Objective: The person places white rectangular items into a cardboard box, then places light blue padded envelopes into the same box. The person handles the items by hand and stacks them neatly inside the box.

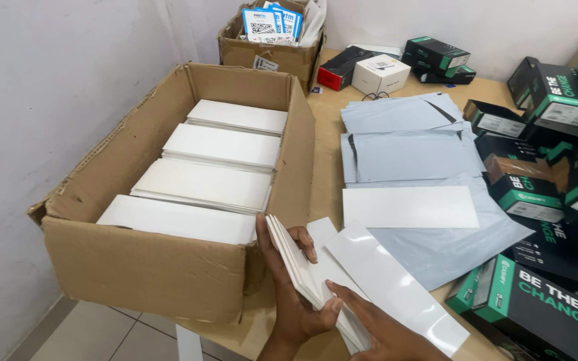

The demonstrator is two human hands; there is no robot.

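Left hand (292,294) clamps a fanned stack of white cards (302,267) at the table edge beside the open cardboard box (168,267) of like stacks, edges splayed so the right hand (376,327), thumb on top, can peel one

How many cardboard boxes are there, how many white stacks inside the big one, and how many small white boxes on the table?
Cardboard boxes: 2, the big box and the small box
White card stacks in the big box: 4
Small white box: 1
Total: 7
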